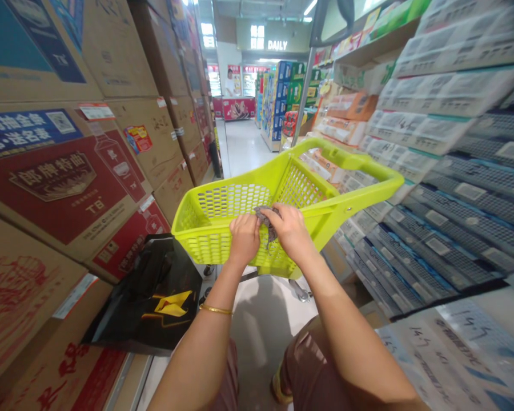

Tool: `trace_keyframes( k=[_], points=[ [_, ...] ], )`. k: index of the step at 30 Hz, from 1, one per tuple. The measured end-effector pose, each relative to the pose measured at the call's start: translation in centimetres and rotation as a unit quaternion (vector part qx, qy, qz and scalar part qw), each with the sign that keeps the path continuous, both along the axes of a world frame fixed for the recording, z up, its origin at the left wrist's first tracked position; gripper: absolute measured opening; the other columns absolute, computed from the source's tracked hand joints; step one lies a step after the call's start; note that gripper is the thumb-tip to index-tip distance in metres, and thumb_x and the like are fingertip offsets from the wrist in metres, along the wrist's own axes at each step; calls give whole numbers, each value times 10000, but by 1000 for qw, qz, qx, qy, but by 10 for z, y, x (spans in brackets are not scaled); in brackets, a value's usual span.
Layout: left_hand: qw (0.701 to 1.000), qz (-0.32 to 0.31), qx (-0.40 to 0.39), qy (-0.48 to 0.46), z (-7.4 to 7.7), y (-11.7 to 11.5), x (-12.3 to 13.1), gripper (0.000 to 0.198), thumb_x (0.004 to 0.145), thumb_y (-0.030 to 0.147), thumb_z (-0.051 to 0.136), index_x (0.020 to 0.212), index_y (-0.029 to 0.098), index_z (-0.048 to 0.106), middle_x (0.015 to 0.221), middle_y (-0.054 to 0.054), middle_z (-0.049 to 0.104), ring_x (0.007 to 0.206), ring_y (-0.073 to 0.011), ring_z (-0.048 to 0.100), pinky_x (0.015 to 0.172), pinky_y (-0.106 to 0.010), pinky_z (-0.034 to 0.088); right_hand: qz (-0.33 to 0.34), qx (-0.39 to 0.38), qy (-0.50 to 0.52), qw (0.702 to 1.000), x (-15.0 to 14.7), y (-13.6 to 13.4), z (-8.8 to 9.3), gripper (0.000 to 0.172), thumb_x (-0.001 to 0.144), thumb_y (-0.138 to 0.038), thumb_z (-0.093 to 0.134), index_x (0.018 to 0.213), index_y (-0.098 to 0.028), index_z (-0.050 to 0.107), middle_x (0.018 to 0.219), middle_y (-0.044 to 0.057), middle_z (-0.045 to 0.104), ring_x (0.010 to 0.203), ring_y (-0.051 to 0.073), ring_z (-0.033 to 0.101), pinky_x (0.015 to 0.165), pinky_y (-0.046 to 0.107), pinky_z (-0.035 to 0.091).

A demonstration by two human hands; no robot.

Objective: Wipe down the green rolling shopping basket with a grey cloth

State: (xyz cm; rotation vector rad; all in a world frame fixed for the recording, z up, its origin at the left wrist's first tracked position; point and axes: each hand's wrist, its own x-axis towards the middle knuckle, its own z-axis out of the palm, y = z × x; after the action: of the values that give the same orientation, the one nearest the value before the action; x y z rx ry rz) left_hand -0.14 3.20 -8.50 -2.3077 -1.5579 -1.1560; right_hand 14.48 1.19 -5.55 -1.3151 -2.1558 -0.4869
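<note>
A lime-green shopping cart with a perforated basket stands sideways in front of me, its handle toward the right. My left hand is closed over the near rim of the basket, with its fingertips hidden on the inner side. Just to its right, my right hand is closed on a crumpled grey cloth, which lies over the same rim and hangs down a little outside. The cloth reaches close to my left fingers; whether they also pinch it is hard to see.
Stacked cardboard boxes line the left, with a black bag beside them. Wrapped paper packs and grey-blue packs fill the right side. A metal pole rises behind the cart. Farther along the aisle, a person stands behind a counter.
</note>
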Motion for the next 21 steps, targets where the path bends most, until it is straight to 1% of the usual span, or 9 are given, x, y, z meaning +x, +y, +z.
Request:
trace_keyframes(
  k=[7, 10, 13, 18, 21],
  points=[
    [1000, -5, 9, -9, -1, 0, -2, 315, 960, 289, 286, 849, 202, 568, 830, -46, 608, 841, -186, 503, 763, -318, 313, -55, 41, 35, 997, 40, -5, 9, 358, 911, -226, 368, 1219, -301, 534, 1167, 72, 528, 1091, 228, 435, 929, 404, 369],
    [1000, 0, 7, -13, -1, 1, -2, 315, 958, 289, 291, 831, 203, 567, 818, -44, 610, 836, -185, 505, 763, -319, 314, -74, 52, 39, 995, 44, -5, 9, 352, 910, -246, 376, 1222, -303, 530, 1169, 79, 523, 1090, 241, 427, 931, 419, 361],
    [1000, 5, 3, -16, -1, 0, 0, 306, 955, 283, 301, 822, 205, 566, 820, -43, 612, 844, -188, 507, 764, -325, 316, -58, 37, 22, 997, 28, -4, 5, 355, 911, -246, 375, 1230, -292, 524, 1180, 88, 525, 1077, 246, 433, 924, 417, 363],
    [1000, 0, 4, -26, -4, 2, 1, 257, 924, 202, 325, 832, 197, 565, 833, -54, 607, 841, -190, 518, 756, -329, 333, -11, 21, -16, 1000, -17, -2, -3, 338, 914, -239, 388, 1220, -250, 531, 1161, 95, 538, 1041, 231, 446, 926, 376, 359],
    [999, -4, 10, -37, -5, 3, 0, 247, 912, 175, 329, 841, 194, 564, 834, -53, 607, 840, -187, 524, 751, -323, 339, -5, 19, -11, 1000, -26, 0, -5, 348, 915, -240, 393, 1238, -247, 521, 1191, 99, 531, 1060, 231, 442, 948, 380, 346]
  ],
)
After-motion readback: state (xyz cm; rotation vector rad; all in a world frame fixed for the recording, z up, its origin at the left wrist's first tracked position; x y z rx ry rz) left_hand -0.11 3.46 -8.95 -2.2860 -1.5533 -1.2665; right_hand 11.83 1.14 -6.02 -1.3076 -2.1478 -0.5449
